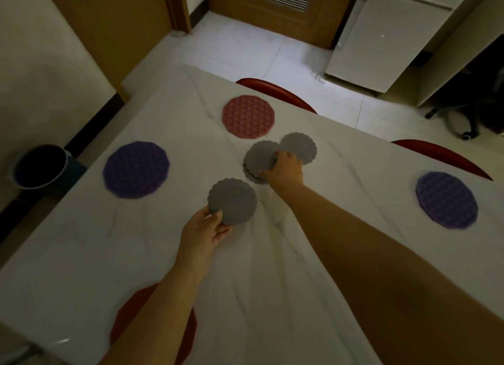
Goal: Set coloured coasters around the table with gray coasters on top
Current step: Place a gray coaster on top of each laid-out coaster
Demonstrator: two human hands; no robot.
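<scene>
Left hand [203,235] pinches a scalloped round gray coaster [233,201]; right hand [286,168], fingers curled, grips the gray coaster stack [259,158] beyond it.

L hand [206,232] raised, fingers pinched closed, R hand [286,168] reached far fwd, palm down, fingers curled.

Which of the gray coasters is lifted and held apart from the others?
The gray coaster pinched in the left hand; the other gray ones lie clustered under the right hand.

Left hand [206,232] pinches gray coaster [233,201]; right hand [285,168] grips gray stack [259,157] on table [81,242].
</scene>
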